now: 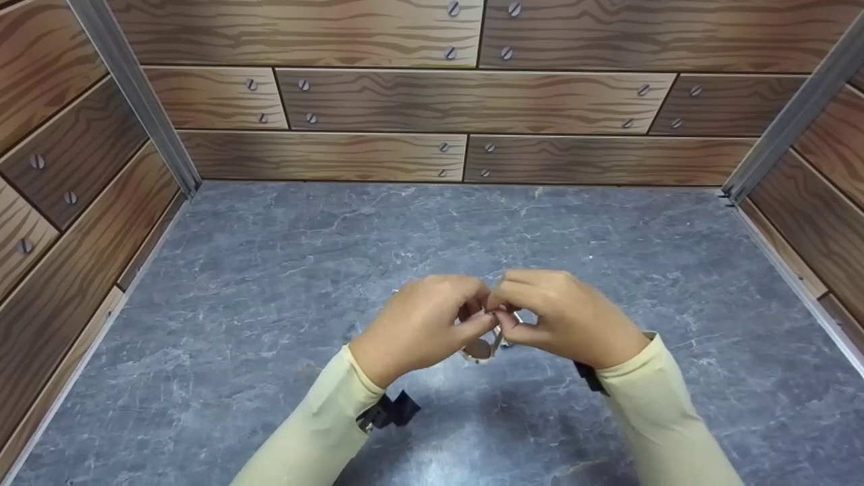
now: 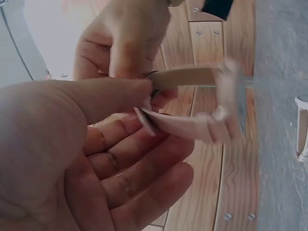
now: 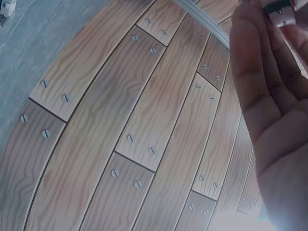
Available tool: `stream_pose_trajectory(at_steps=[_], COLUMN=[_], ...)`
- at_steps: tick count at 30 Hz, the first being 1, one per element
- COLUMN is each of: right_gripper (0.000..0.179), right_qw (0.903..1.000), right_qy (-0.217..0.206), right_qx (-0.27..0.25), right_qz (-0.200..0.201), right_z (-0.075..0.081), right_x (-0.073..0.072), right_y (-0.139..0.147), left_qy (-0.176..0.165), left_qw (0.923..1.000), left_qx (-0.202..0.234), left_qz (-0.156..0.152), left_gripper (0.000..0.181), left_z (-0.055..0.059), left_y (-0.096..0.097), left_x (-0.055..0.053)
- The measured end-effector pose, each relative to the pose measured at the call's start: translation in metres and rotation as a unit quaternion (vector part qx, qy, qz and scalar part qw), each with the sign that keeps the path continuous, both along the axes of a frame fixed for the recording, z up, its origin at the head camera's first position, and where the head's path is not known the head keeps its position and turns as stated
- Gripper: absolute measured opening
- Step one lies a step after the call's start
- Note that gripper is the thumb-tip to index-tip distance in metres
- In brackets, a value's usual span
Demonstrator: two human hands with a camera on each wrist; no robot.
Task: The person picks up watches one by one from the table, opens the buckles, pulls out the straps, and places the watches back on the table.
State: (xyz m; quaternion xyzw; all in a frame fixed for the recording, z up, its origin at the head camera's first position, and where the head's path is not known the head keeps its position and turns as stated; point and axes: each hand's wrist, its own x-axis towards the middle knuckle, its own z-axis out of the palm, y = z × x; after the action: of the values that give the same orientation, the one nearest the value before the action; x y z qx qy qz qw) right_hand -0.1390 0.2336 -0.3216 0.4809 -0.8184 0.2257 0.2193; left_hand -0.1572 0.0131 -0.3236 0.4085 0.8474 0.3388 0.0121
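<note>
A wristwatch with a pale pink strap [image 2: 185, 127] hangs in a loop between both hands, its blurred case [image 2: 231, 103] at the far end in the left wrist view. From the head view, the loop of the watch [image 1: 478, 349] shows below the meeting fingertips. The left hand [image 1: 428, 324] pinches one strap end between thumb and fingers. Opposite it, the right hand [image 1: 560, 317] pinches the other end, fingertips right against the left ones. A strap tip [image 3: 281, 17] shows above the right fingers in the right wrist view.
A second pale, silver-rimmed item [image 2: 302, 127] lies on the grey marbled table [image 1: 304, 270]. Wood-patterned panels [image 1: 472, 101] close off the back and both sides, with metal posts [image 1: 138, 94] at the corners. Black wrist mounts [image 1: 391, 410] sit on both sleeves.
</note>
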Motion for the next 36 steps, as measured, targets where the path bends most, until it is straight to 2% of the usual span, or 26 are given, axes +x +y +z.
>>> stream_pose_trajectory(at_steps=[3, 10, 17, 19, 24, 27, 30, 36], right_gripper=[0.026, 0.022, 0.022, 0.023, 0.023, 0.024, 0.024, 0.025], right_qw=[1.0, 0.9995, 0.9996, 0.9993, 0.9984, 0.9982, 0.9981, 0.9979], right_qy=[-0.002, -0.025, 0.005, 0.018, 0.045, 0.05, 0.052, 0.059], right_qx=[0.0, 0.02, 0.022, 0.02, 0.014, 0.015, 0.017, 0.003], right_qz=[0.004, -0.001, -0.02, -0.024, -0.032, -0.03, -0.027, -0.025], right_z=[0.001, 0.007, 0.007, 0.006, 0.004, 0.002, 0.001, -0.001], right_x=[0.0, 0.001, 0.001, 0.001, 0.0, 0.0, -0.001, 0.0], right_y=[0.0, 0.0, -0.003, -0.004, -0.005, -0.004, -0.004, -0.005], left_qy=[0.025, 0.02, 0.026, 0.043, 0.114, 0.132, 0.122, 0.076], left_qw=[0.9996, 0.9992, 0.9992, 0.9987, 0.9932, 0.991, 0.9922, 0.9966], left_qx=[-0.008, -0.029, -0.014, -0.011, -0.003, 0.0, 0.001, 0.012], left_qz=[0.004, 0.02, 0.026, 0.026, 0.024, 0.026, 0.027, 0.029], left_gripper=[0.019, 0.017, 0.019, 0.018, 0.015, 0.015, 0.016, 0.018], left_z=[0.001, 0.007, 0.005, 0.003, -0.001, -0.003, -0.004, -0.003], left_y=[0.0, -0.004, -0.003, -0.002, 0.0, 0.0, 0.0, 0.002], left_x=[-0.001, -0.003, -0.003, -0.002, 0.0, 0.0, 0.0, 0.0])
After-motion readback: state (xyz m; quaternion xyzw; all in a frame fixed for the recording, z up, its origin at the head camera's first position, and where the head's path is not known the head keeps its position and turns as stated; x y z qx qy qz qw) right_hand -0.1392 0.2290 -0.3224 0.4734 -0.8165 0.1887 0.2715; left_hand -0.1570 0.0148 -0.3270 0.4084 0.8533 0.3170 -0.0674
